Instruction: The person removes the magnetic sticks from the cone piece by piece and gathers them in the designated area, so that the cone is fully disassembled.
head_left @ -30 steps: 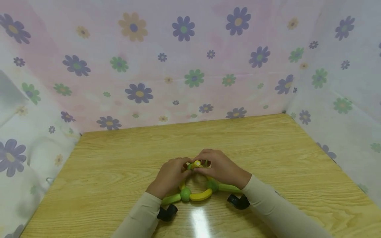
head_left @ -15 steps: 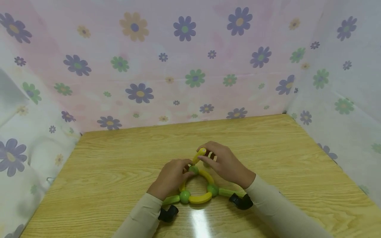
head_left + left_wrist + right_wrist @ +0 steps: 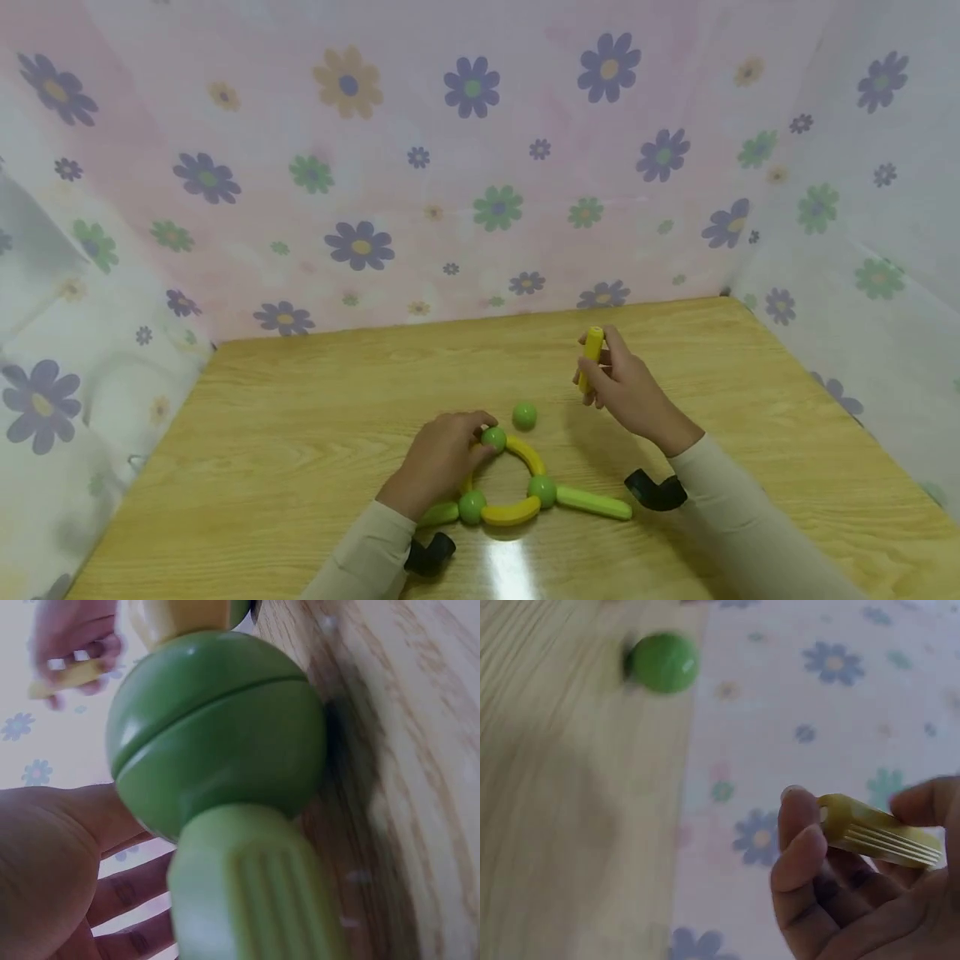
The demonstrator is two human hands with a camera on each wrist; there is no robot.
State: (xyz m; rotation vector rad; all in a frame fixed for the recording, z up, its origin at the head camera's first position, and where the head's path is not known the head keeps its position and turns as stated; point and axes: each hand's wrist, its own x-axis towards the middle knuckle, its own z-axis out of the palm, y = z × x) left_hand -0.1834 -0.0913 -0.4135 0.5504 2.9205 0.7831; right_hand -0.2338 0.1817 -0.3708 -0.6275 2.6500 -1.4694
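Note:
A ring of curved yellow rods (image 3: 512, 512) and green balls (image 3: 472, 507) lies on the table. Straight light-green rods (image 3: 594, 503) stick out from its two front balls; the left one is partly hidden by my arm. My left hand (image 3: 442, 458) pinches the ring's far green ball (image 3: 493, 439) between fingers and thumb. Up and to the right, clear of the ring, my right hand (image 3: 630, 387) holds a yellow ribbed rod (image 3: 591, 360) in the air. In the right wrist view that yellow rod (image 3: 885, 831) lies between thumb and fingers. The left wrist view shows a ring ball (image 3: 217, 735) up close.
A loose green ball (image 3: 525, 415) rests on the wooden table (image 3: 337, 375) just behind the ring. Flowered cloth (image 3: 420, 192) walls the table at the back and both sides. Black wrist-worn pieces (image 3: 656, 490) sit beneath both wrists.
My right hand has pulled the yellow rod away from the ring's far ball and carried it up and right. The loose green ball has come into view. My left hand stays at the far ball.

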